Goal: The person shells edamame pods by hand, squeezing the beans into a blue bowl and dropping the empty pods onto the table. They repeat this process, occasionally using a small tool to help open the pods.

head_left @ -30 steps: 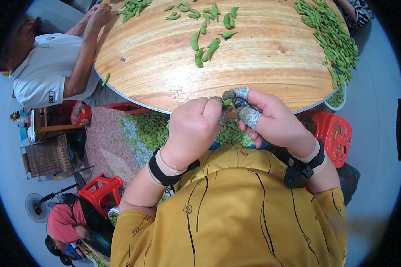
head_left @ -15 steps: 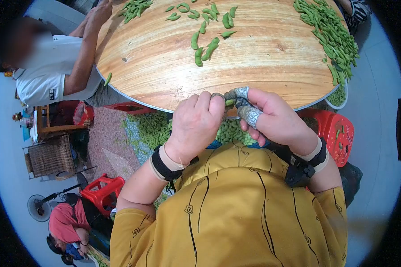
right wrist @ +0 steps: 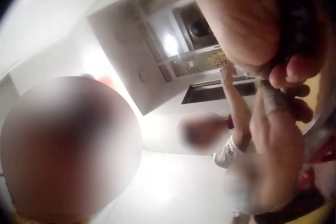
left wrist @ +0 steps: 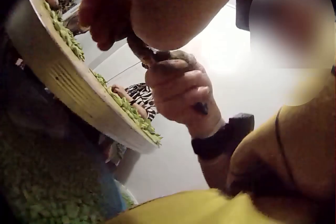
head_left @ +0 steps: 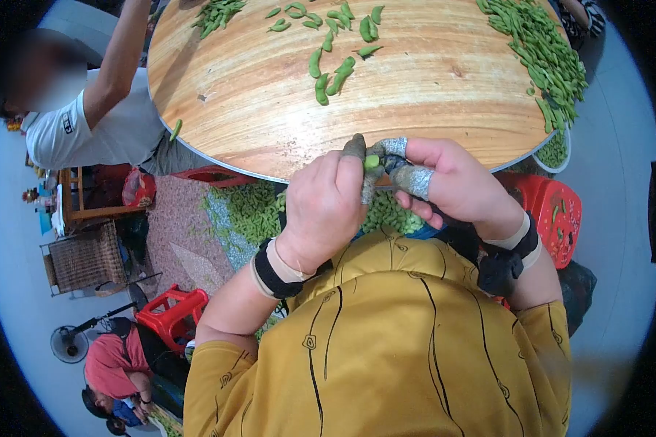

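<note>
A green edamame pod (head_left: 372, 162) is held just over the near edge of the wooden table (head_left: 270, 138). My left hand (head_left: 322, 204) pinches it between thumb and forefinger, both wrapped in grey, soiled tape. From the other side my right hand (head_left: 455, 178) has its taped thumb and forefinger curled in at the pod, hiding part of it. Its other fingers are folded below. In the left wrist view my right hand (left wrist: 178, 90) meets the left one fingertip to fingertip. Loose pods (head_left: 335, 76) lie farther up the table.
A large heap of pods (head_left: 536, 62) lines the table's right edge; a smaller pile (head_left: 219, 16) sits at the far left. Shelled beans (head_left: 390, 211) are below, by my lap. A red stool (head_left: 554, 218) stands at right. A person in a white shirt (head_left: 124, 109) sits at left.
My left forefinger has risen and straightened, showing more of the pod's end. Both hands have shifted slightly right. The person at left has reached an arm farther forward over the table.
</note>
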`<state>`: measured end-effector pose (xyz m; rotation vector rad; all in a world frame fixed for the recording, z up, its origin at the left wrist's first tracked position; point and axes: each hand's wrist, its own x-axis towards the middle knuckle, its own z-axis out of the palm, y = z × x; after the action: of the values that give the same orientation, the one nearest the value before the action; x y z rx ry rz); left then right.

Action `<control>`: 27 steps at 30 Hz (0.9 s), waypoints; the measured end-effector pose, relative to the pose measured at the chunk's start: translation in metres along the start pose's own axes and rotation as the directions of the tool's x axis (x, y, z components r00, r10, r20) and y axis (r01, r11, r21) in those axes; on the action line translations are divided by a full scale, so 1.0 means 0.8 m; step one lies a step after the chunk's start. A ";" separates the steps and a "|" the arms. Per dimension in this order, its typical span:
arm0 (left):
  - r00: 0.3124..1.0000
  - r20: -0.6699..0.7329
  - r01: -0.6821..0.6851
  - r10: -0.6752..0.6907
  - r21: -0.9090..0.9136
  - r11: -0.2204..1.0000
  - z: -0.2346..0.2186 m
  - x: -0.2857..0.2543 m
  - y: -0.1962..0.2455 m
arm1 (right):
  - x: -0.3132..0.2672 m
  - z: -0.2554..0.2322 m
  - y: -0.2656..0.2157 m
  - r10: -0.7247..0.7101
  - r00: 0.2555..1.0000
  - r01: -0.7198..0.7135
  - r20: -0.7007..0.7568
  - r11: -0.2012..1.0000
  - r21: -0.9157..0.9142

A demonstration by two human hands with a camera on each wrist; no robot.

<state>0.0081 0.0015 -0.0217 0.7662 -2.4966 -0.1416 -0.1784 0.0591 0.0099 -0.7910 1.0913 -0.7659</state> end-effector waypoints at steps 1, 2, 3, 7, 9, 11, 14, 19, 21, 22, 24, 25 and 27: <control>0.999 0.018 0.038 -0.037 -0.082 0.996 0.000 0.000 0.002 | -0.001 0.002 0.004 -0.024 0.999 0.023 -0.039 1.000 -0.020; 0.999 0.021 0.036 -0.035 -0.084 0.996 -0.002 0.001 0.002 | -0.001 0.004 0.005 -0.023 0.999 0.022 -0.041 1.000 -0.017; 0.970 0.172 0.211 -0.170 -0.262 0.942 -0.007 0.001 0.002 | -0.001 0.006 0.005 -0.012 0.998 0.008 -0.060 0.998 -0.066; 0.590 0.761 0.781 -0.270 -0.622 -0.046 -0.023 0.010 -0.010 | -0.007 -0.001 0.016 -0.019 0.998 0.016 -0.064 0.999 -0.049; 0.585 0.793 0.763 -0.169 -0.609 -0.218 -0.028 0.003 -0.026 | -0.012 -0.012 0.027 -0.022 0.994 0.017 -0.103 0.999 -0.045; 0.600 0.797 0.724 -0.061 -0.574 -0.382 -0.029 -0.001 -0.029 | -0.014 -0.013 0.031 -0.022 0.989 0.017 -0.143 0.999 -0.041; 0.635 0.754 0.723 -0.168 -0.657 -0.214 -0.025 0.001 -0.015 | -0.015 -0.010 0.030 -0.063 0.988 0.063 -0.139 0.998 -0.004; 0.733 0.601 0.620 -0.318 -0.783 -0.051 -0.001 0.000 0.004 | -0.002 0.004 0.020 -0.092 0.953 0.089 -0.289 0.996 -0.024; 0.826 0.451 0.549 -0.339 -0.781 0.298 0.003 -0.005 0.004 | 0.006 0.004 0.018 -0.092 0.966 0.097 -0.241 0.995 0.009; 0.825 0.453 0.550 -0.339 -0.780 0.299 0.005 -0.008 0.007 | 0.010 0.004 0.018 -0.095 0.976 0.104 -0.194 0.994 0.040; 0.921 0.241 0.382 -0.305 -0.712 0.589 0.010 -0.008 0.015 | 0.017 0.004 0.025 -0.086 0.973 0.100 -0.212 0.993 0.056; 0.894 0.294 0.437 -0.337 -0.733 0.521 0.010 -0.009 0.015 | 0.020 0.005 0.027 -0.078 0.970 0.097 -0.229 0.993 0.070; 0.920 0.257 0.392 -0.296 -0.632 0.669 0.002 -0.002 0.011 | 0.022 0.007 0.029 -0.116 0.962 0.140 -0.249 0.987 0.081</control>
<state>0.0038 0.0096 -0.0217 0.9027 -2.1173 -1.2077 -0.1653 0.0572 -0.0164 -0.7018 1.2195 -1.0395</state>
